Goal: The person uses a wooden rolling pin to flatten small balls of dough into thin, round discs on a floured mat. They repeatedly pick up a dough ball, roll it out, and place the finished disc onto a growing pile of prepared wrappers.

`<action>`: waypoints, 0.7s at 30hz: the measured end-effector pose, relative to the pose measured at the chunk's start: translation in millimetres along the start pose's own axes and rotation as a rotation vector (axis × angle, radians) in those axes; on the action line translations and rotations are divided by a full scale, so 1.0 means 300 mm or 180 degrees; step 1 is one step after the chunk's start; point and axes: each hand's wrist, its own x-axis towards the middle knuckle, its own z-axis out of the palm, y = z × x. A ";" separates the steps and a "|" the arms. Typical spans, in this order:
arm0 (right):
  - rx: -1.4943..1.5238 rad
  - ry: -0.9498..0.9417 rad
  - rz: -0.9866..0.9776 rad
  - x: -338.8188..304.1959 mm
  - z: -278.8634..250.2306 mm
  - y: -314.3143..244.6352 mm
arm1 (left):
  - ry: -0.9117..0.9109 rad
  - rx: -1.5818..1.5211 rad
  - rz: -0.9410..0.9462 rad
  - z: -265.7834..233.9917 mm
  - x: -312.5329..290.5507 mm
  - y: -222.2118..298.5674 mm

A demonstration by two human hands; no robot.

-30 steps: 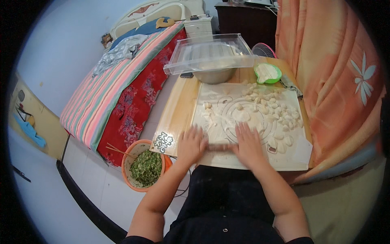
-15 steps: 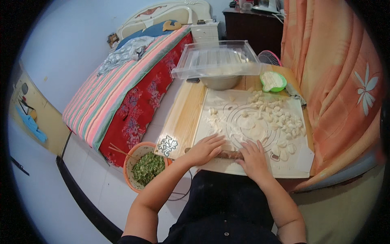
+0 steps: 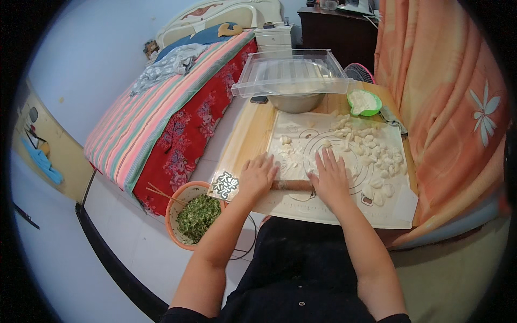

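Note:
A brown rolling pin (image 3: 292, 185) lies crosswise on a floured pastry mat (image 3: 350, 216). My left hand (image 3: 258, 175) rests over its left end with the fingers stretched out. Over the right end lies my right hand (image 3: 330, 175), palm down and fingers spread. A thin piece of rolled dough (image 3: 300, 197) shows just below the pin. Several small dough pieces (image 3: 382, 159) are scattered over the right part of the mat. Flattened dough rounds (image 3: 378, 192) lie to the right of my right hand.
A steel bowl (image 3: 296, 103) stands at the back under a clear plastic lid (image 3: 293, 81). Beside it is a green bowl of flour (image 3: 364, 102). Left of the table, an orange-rimmed basin (image 3: 171, 215) holds chopped green filling and chopsticks. An orange curtain (image 3: 441, 107) hangs at the right.
Both hands have moved forward over the mat, rolling the pin away from me. The dough below the pin has come into view.

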 end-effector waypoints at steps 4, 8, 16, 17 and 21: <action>0.0088 -0.0278 0.0113 0.016 0.027 -0.011 | 0.0243 0.0003 -0.0399 0.026 -0.021 0.009; 0.0132 -0.0949 -0.0415 -0.225 -0.107 -0.056 | 0.0043 0.0173 0.0091 -0.009 -0.186 0.047; 0.0112 -0.0424 -0.0301 -0.116 -0.063 0.003 | -0.0940 -0.1562 0.0709 -0.017 0.029 0.007; 0.0414 -0.0424 -0.0266 -0.147 -0.071 0.000 | -0.0927 -0.1790 0.0856 0.007 0.027 0.025; 0.0977 -0.0128 -0.0191 -0.222 -0.142 -0.020 | -0.1274 -0.1960 0.1157 -0.007 0.059 0.115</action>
